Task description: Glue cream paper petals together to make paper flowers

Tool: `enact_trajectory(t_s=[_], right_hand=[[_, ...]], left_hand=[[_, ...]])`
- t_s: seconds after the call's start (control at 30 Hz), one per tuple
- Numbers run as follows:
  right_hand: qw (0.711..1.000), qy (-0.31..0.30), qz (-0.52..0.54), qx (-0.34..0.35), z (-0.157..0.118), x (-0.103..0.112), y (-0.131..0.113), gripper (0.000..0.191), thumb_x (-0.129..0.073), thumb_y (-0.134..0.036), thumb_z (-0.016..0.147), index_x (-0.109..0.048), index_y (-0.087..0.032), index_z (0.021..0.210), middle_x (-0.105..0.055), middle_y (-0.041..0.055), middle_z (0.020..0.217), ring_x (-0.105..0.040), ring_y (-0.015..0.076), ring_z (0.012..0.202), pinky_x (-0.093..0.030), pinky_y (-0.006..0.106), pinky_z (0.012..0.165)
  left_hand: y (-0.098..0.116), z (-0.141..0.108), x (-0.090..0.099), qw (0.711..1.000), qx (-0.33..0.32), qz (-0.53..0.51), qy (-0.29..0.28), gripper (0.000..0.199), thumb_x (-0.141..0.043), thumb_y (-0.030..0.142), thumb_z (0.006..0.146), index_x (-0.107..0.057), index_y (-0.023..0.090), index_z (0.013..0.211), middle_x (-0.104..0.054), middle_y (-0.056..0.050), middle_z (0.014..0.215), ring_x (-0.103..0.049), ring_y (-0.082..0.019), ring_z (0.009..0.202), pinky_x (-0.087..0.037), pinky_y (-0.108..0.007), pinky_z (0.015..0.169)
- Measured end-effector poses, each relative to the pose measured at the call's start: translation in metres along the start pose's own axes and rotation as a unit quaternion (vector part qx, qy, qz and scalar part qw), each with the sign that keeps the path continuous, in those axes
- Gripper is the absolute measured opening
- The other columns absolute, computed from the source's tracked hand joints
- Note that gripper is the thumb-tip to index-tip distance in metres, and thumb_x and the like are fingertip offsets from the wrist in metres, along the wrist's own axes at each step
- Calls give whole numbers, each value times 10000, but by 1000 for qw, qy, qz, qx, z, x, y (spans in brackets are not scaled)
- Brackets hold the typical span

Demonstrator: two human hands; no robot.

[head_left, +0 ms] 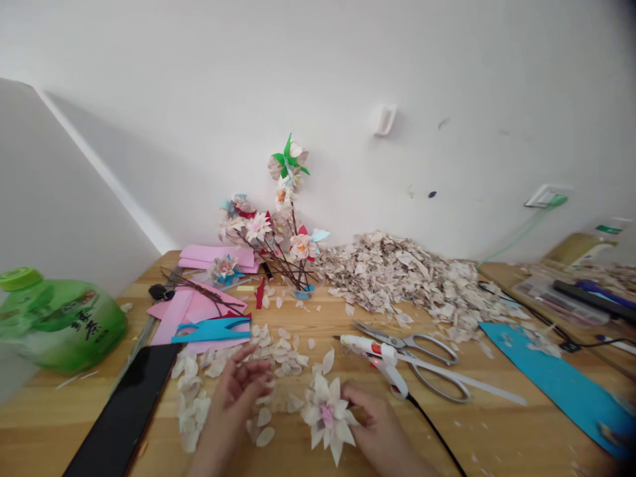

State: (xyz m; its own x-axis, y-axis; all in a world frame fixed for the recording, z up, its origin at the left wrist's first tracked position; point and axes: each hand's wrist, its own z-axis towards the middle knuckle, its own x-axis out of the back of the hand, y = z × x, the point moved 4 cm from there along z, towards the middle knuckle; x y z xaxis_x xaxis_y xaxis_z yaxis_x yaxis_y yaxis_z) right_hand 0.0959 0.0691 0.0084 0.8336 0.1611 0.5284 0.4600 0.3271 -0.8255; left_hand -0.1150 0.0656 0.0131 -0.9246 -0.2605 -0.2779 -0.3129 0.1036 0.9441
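My right hand (pixel 373 424) is closed on a handmade flower (pixel 324 415) with pointed whitish petals and a pink centre, pinching it at its right side. Over the loose pale petals (pixel 285 354) hovers my left hand (pixel 243 387), its fingers loosely curled and apart; I see nothing held in it. More petals (pixel 191 404) lie to its left. Just beyond my right hand, a white glue gun (pixel 370 348) with a glue stick in its back lies against grey-handled scissors (pixel 422 354).
Finished flowers on twigs stand in a small vase (pixel 301 291) by the wall. A big heap of dried petals (pixel 397 271) fills the back right. At left are a phone (pixel 126 411), a green bottle (pixel 62 324) and pink paper (pixel 169 315). Blue paper (pixel 551 384) lies right.
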Motion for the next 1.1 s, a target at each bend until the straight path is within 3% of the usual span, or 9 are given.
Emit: enact_trajectory(t_s=[0.1, 0.33, 0.5, 0.83, 1.1], right_hand=[[999, -52, -2, -9, 0, -5, -1, 157, -547, -142, 697, -588, -194, 554, -609, 15, 591, -547, 168, 580, -385, 247, 541], [994, -106, 16, -7, 1, -17, 3, 261, -482, -18, 622, -672, -193, 581, -623, 18, 614, -576, 168, 600, -399, 243, 562], [990, -141, 9, -14, 2, -12, 1, 310, -460, 1, 622, -692, -205, 629, -653, 21, 714, -605, 169, 703, -425, 236, 646], [985, -162, -38, -37, -2, -5, 1, 262, -493, -16, 635, -648, -198, 742, -648, -12, 698, -577, 144, 642, -409, 199, 577], [990, -144, 0, 7, -1, -7, -2, 250, -517, -16, 686, -677, -202, 739, -650, 40, 878, -605, 165, 828, -452, 232, 728]], left_hand=[[26, 12, 19, 993, -79, 21, 85, 389, -752, 294, 596, -568, 201, 926, -655, 20, 755, -602, -136, 702, -499, -225, 602], [38, 26, 40, 985, -105, 41, 129, 324, -765, 315, 578, -585, 187, 815, -582, 76, 567, -530, -80, 509, -436, -164, 483], [35, 33, 44, 986, -103, 37, 129, 331, -768, 346, 555, -604, 184, 793, -576, 80, 553, -531, -90, 486, -459, -192, 471], [26, 36, 46, 993, -61, 31, 96, 394, -807, 316, 501, -676, 172, 843, -708, 28, 644, -635, -118, 629, -522, -212, 633], [30, 36, 45, 989, -86, 22, 115, 333, -815, 305, 476, -616, 174, 709, -660, 63, 556, -596, -79, 521, -483, -165, 537]])
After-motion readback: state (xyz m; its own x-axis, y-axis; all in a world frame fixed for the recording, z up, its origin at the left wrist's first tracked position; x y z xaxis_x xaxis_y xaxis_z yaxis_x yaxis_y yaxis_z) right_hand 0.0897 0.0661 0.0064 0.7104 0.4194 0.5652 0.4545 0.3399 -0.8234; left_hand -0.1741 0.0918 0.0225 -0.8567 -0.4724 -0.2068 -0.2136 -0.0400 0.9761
